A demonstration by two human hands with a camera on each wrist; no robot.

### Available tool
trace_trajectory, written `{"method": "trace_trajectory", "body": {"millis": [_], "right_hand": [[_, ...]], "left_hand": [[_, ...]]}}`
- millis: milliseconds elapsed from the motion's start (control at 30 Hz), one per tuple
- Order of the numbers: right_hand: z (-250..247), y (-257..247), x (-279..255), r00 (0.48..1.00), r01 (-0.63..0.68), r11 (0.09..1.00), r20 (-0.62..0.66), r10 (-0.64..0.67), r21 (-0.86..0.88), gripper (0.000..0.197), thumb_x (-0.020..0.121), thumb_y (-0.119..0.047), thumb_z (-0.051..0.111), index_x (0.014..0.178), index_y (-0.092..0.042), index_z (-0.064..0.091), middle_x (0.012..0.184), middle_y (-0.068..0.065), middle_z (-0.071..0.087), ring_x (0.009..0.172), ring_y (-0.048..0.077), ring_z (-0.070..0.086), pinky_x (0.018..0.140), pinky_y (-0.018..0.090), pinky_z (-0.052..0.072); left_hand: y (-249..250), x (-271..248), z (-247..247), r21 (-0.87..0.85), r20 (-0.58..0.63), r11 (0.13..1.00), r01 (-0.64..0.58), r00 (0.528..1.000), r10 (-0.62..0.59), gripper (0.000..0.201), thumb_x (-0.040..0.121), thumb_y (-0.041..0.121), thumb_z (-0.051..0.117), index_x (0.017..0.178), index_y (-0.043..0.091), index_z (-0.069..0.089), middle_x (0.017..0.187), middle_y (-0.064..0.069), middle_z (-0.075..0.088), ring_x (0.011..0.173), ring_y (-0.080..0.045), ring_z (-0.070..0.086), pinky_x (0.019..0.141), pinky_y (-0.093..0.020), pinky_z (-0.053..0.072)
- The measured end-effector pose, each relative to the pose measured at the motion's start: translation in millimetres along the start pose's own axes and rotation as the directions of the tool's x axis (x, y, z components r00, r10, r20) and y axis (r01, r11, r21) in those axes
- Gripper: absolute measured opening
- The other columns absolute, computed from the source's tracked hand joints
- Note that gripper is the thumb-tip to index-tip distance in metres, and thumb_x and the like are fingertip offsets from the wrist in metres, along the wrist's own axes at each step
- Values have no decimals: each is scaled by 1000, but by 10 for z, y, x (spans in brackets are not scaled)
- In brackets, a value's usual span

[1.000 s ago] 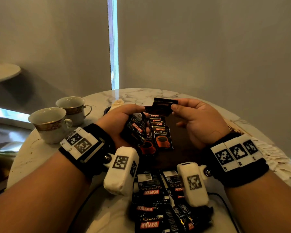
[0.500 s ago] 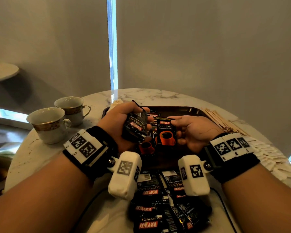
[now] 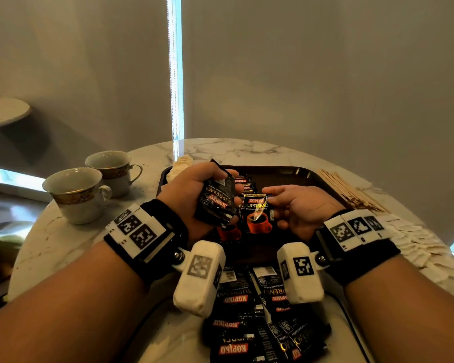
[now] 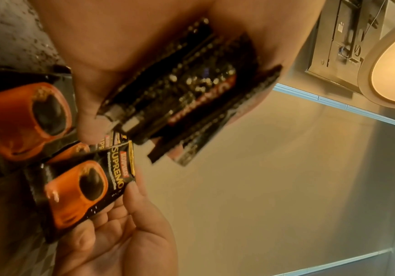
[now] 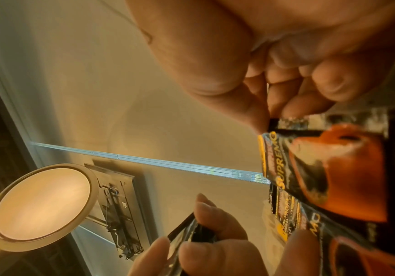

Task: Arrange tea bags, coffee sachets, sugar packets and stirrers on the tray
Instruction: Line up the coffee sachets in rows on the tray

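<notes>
My left hand (image 3: 194, 189) grips a small stack of black coffee sachets (image 3: 216, 199) above the left part of the dark tray (image 3: 286, 172); the same stack (image 4: 180, 89) fills the left wrist view. My right hand (image 3: 296, 205) pinches one coffee sachet (image 3: 257, 213) with an orange cup printed on it, low over a row of sachets (image 3: 243, 183) lying on the tray. In the right wrist view my thumb and fingertips (image 5: 260, 121) hold the top corner of that sachet (image 5: 322, 164). A loose pile of sachets (image 3: 260, 323) lies on the table near me.
Two teacups (image 3: 76, 192) stand at the left of the round marble table (image 3: 233, 150). Wooden stirrers (image 3: 346, 189) lie right of the tray, with white packets (image 3: 417, 244) spread beyond them. Pale packets (image 3: 180, 166) sit at the tray's far left corner.
My right hand took one sachet from the left hand's stack and brought it down toward the row on the tray. Both hands dropped lower and nearer.
</notes>
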State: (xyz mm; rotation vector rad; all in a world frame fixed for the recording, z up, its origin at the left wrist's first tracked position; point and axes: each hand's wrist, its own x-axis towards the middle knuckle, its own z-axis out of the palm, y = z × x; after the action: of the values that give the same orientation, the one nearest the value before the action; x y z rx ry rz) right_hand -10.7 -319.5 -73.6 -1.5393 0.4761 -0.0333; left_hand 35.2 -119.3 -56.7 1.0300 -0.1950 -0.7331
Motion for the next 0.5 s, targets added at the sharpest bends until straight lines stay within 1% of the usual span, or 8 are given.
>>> {"method": "trace_trajectory", "body": {"millis": [67, 133, 200, 300, 367, 433, 500], "right_hand": [[4, 1, -5, 1000, -5, 1000, 4, 5, -12, 25, 97, 3, 49, 113, -9, 63, 82, 8, 64, 55, 12, 50, 47, 24, 33], [13, -2, -12, 1000, -12, 999, 2, 12, -30, 24, 97, 4, 48, 109, -10, 64, 79, 7, 64, 54, 11, 50, 46, 24, 33], [23, 0, -15, 1000, -19, 999, -4, 18, -41, 24, 98, 4, 48, 106, -10, 65, 79, 7, 63, 54, 11, 49, 45, 23, 33], [30, 3, -12, 999, -29, 999, -14, 29, -35, 25, 98, 4, 47, 109, -8, 67, 80, 8, 62, 53, 10, 47, 42, 21, 33], [30, 5, -17, 999, -34, 999, -18, 34, -25, 25, 98, 4, 47, 105, -8, 68, 81, 10, 62, 52, 10, 46, 40, 20, 33], [31, 6, -25, 999, -38, 999, -22, 38, -17, 23, 98, 4, 48, 102, -8, 68, 82, 11, 62, 52, 10, 45, 39, 20, 33], [31, 10, -31, 999, -38, 999, -25, 38, -21, 22, 98, 4, 48, 101, -7, 68, 83, 11, 62, 52, 11, 45, 40, 20, 32]], "left_hand": [[-11, 2, 0, -8, 4, 1000, 20, 1000, -20, 32, 91, 18, 47, 120, 9, 60, 91, -12, 63, 65, -23, 61, 74, -42, 46], [-23, -2, 12, -4, -2, 1000, 23, 1000, -23, 31, 92, 17, 46, 119, 9, 59, 89, -12, 63, 65, -23, 61, 74, -41, 45], [-35, -6, 21, -6, -8, 1000, 23, 1000, -23, 29, 93, 16, 47, 118, 7, 58, 89, -13, 63, 66, -23, 60, 74, -40, 46], [-43, -13, 30, -1, -21, 999, 34, 999, -34, 28, 95, 15, 48, 119, 6, 59, 90, -14, 65, 68, -24, 61, 75, -41, 47], [-43, -13, 34, 3, -28, 999, 37, 999, -37, 29, 95, 16, 48, 120, 5, 59, 90, -14, 65, 68, -24, 61, 75, -42, 47], [-42, -9, 34, 0, -31, 999, 34, 999, -34, 32, 95, 16, 48, 122, 5, 59, 91, -14, 64, 68, -24, 61, 78, -43, 47], [-46, -4, 34, 1, -33, 999, 33, 999, -33, 32, 94, 16, 48, 122, 6, 59, 90, -14, 65, 67, -24, 61, 85, -47, 45]]}}
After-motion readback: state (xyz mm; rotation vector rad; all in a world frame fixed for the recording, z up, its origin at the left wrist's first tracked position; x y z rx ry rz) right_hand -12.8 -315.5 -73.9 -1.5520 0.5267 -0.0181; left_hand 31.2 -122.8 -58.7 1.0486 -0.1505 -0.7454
